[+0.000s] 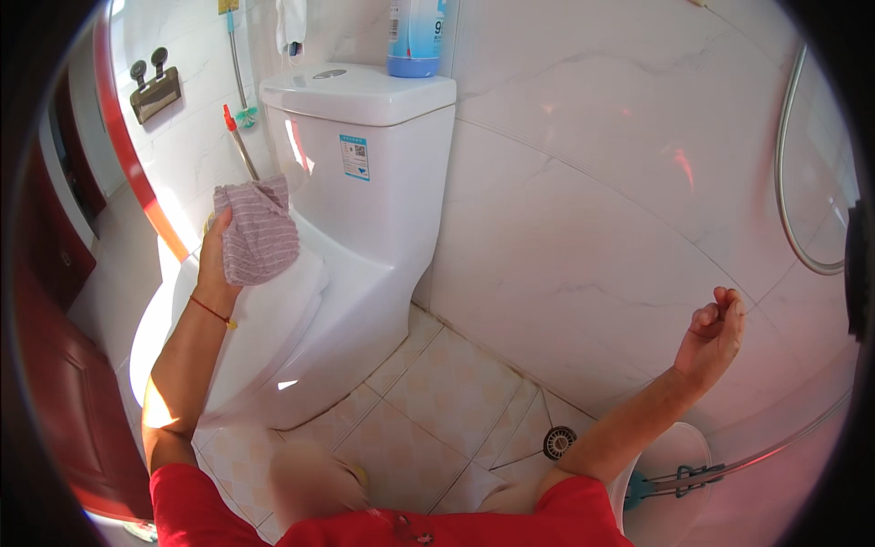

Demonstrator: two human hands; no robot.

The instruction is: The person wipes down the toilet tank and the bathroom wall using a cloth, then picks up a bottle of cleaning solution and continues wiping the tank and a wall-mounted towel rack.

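The left hand (215, 260) is clamped on a striped purple cloth (259, 232) against the white toilet (365, 228). The right hand (714, 337) hangs loosely curled, empty, near the tiled wall (592, 182).

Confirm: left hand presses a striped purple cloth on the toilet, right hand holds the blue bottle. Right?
Not quite. In the head view the right hand is empty, raised with curled fingers near the wall; the blue bottle stands on the tank lid. The left hand does hold the striped purple cloth on the toilet.
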